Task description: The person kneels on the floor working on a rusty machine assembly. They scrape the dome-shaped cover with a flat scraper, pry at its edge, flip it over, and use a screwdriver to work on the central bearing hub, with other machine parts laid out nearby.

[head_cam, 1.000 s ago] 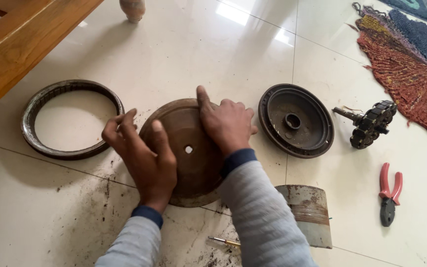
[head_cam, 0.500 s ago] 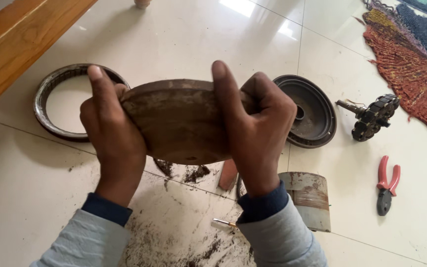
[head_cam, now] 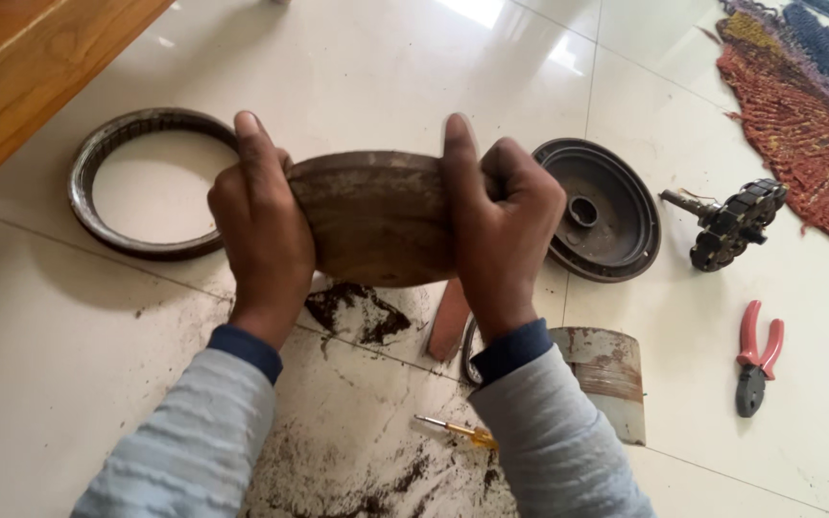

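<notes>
A rusty brown round metal cover [head_cam: 376, 216] is held up off the tiled floor, tilted with its rim toward me. My left hand [head_cam: 261, 225] grips its left edge and my right hand [head_cam: 499, 216] grips its right edge, fingers curled over the top. Under it lie dark dirt [head_cam: 357, 312] on the tile and a reddish flat piece [head_cam: 449, 321].
A dark metal ring [head_cam: 107, 182] lies left, a black dished disc [head_cam: 616, 216] right, then a rotor with shaft [head_cam: 731, 225] and red pliers [head_cam: 755, 355]. A rusty cylinder [head_cam: 606, 379] and small yellow screwdriver [head_cam: 458, 432] lie near my right sleeve. Wooden furniture [head_cam: 31, 77] stands top left, a woven rug [head_cam: 808, 115] top right.
The cover lay flat on the floor a second ago; both hands have lifted it and tipped it up, uncovering dirt beneath. It has barely moved in the last half second.
</notes>
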